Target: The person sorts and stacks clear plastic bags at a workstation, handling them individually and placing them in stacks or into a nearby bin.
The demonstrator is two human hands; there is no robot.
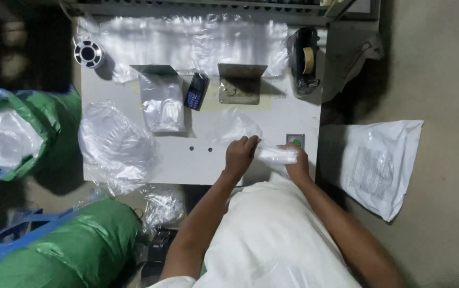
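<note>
Both hands grip one white folded packet (275, 154) between them: left hand (240, 153) and right hand (297, 166) clamped on its ends.

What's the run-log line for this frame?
left hand: grips white folded item | right hand: grips it too | over white worktable | phone untouched

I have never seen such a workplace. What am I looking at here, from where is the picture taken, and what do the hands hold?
The one picture comes from a camera on the person's head, looking down. No machine: two bare hands work at a white table. The left hand and right hand together hold a small white bag. On the table lie clear plastic bags, a dark phone, two metal brackets, a tape dispenser and a metal spool. Green sacks stand at the left; a white mailer bag lies on the floor at the right.
</note>
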